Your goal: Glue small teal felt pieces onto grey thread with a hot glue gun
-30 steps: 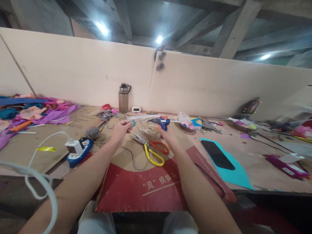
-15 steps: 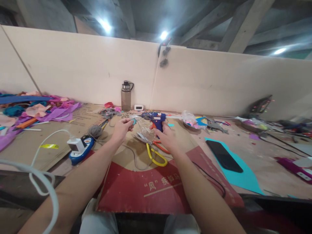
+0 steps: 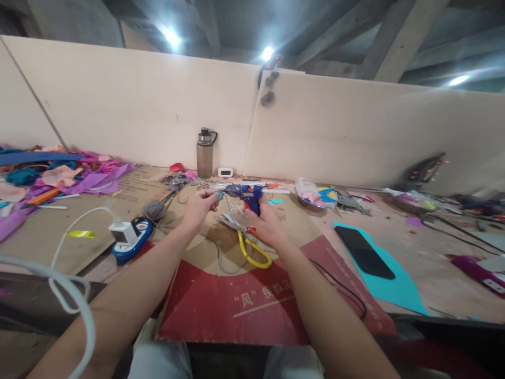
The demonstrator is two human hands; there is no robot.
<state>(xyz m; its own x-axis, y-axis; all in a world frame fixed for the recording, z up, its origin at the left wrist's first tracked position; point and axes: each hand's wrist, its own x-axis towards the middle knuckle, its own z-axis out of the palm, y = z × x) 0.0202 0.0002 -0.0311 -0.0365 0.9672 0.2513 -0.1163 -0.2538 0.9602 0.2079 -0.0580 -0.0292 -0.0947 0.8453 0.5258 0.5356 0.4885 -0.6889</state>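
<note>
My right hand (image 3: 265, 221) is wrapped round the handle of a blue glue gun (image 3: 251, 198), whose nozzle points left. A white glue stick (image 3: 278, 191) sticks out of its back end. My left hand (image 3: 201, 209) pinches a small teal piece (image 3: 219, 195) close to the nozzle; its exact kind is too small to make out. Thin grey yarn (image 3: 219, 258) loops over the cardboard below my hands. Scissors with yellow handles (image 3: 255, 255) lie under the gun, beside an orange-handled tool (image 3: 256, 231) partly hidden by my right hand.
A blue power strip (image 3: 133, 243) with a white charger and a grey yarn ball (image 3: 154, 209) sit left. A bottle (image 3: 204, 155) and a small clock (image 3: 225, 172) stand behind. Right are a phone (image 3: 363, 251) on teal sheet and a bowl of scraps (image 3: 311, 202). Coloured scraps (image 3: 59, 176) pile far left.
My right hand has brought the glue gun a little to the left, its nozzle closer to the teal piece. My left hand stays nearly in place, still pinching it.
</note>
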